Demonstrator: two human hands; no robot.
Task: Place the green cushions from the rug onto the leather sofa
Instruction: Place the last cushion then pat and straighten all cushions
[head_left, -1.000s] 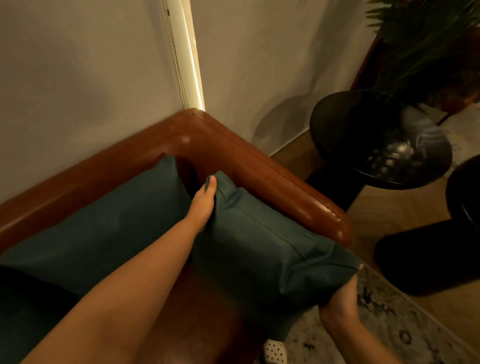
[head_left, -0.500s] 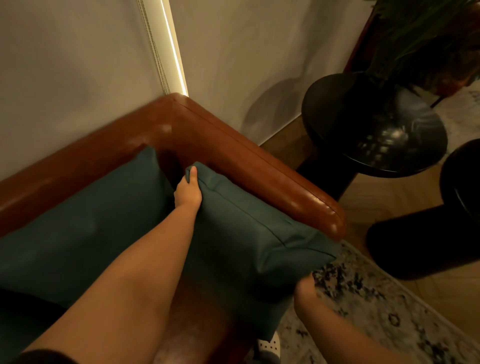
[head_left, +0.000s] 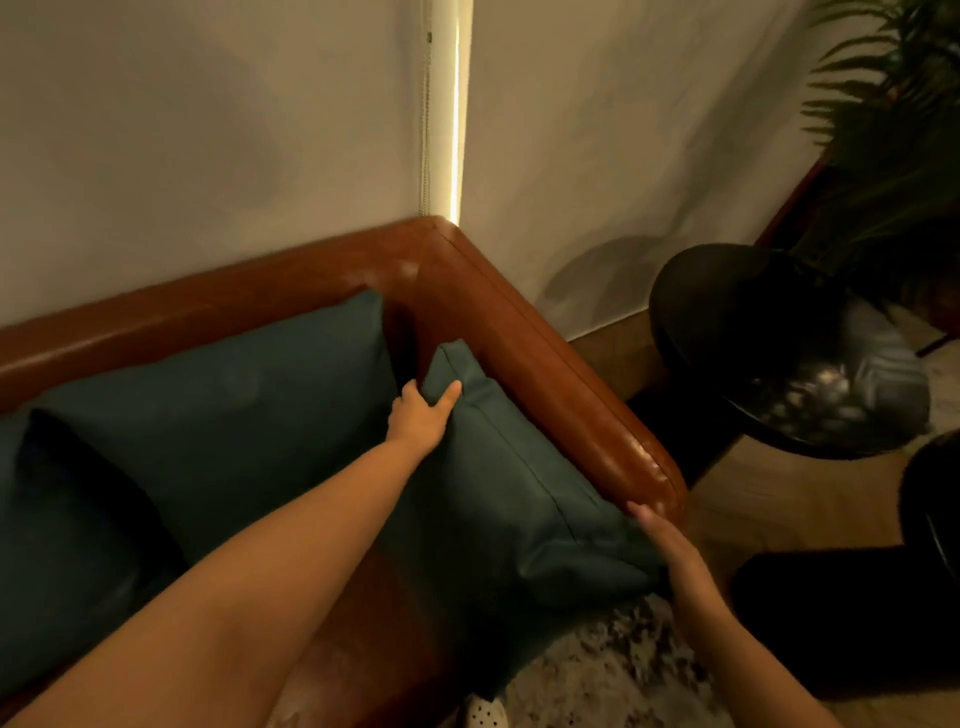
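Upright green cushion (head_left: 519, 499) against sofa arm (head_left: 571, 395)

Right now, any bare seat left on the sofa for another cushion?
Only a bare seat strip under the left forearm, between the back cushion and armrest cushion. Corner is crowded: both hands, left hand, right hand, on that cushion.

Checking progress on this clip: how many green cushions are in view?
2. One cushion leans against the sofa back; the other cushion stands along the armrest, held by both hands. A dark shape at far left may be another.
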